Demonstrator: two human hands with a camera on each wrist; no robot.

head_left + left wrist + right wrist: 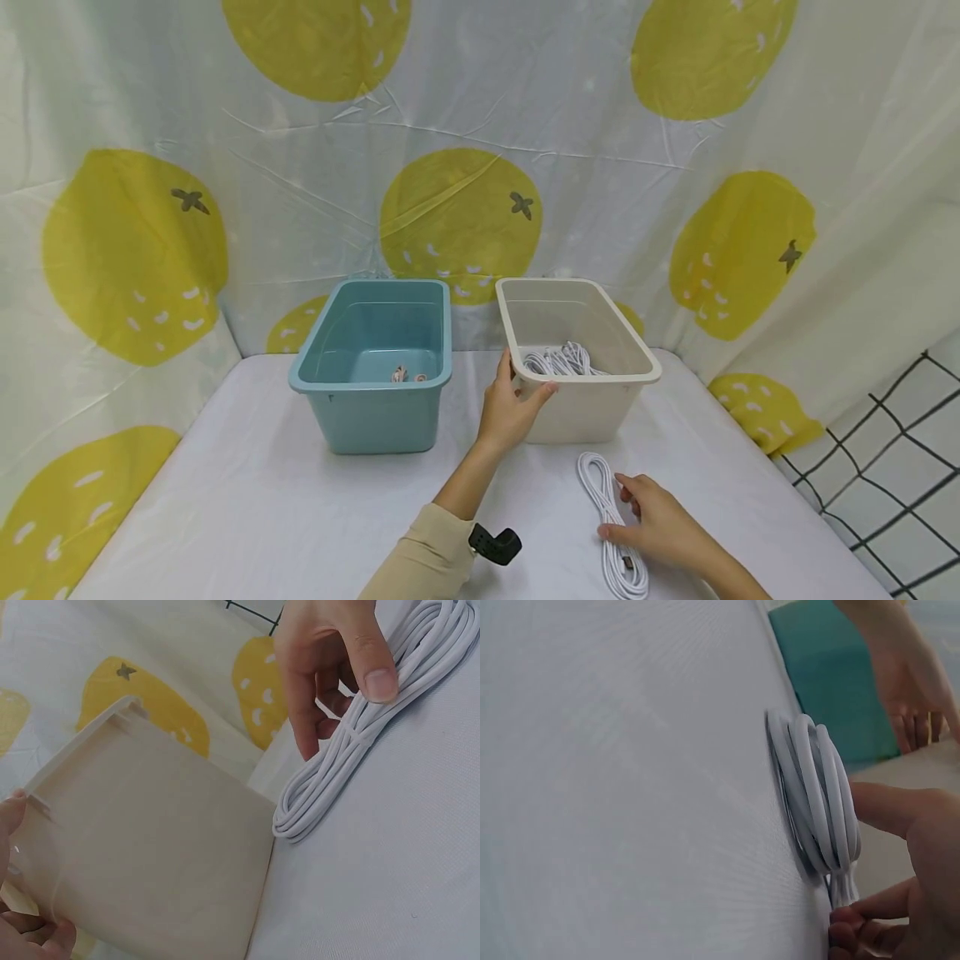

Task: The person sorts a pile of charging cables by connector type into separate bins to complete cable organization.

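Note:
My left hand [508,410] grips the near left corner of a cream plastic bin [581,410], with the thumb on the rim and the fingers along its side. Several coiled white cables [562,360] lie inside that bin. On the table in front of it is another long white cable [600,485], wound into a flat bundle and tied around the middle. My right hand [663,523] holds this bundle from the right, thumb across it and fingers curled at its side. The left wrist view shows the thumb lying on the bundle [326,784] near its tie.
A teal bin [375,421] stands left of the cream one, with small pinkish coiled items [400,374] at its bottom. A white cloth covers the table [247,500]. Lemon-print curtain [300,167] hangs behind and at both sides. Black wire grid [892,467] stands at the right.

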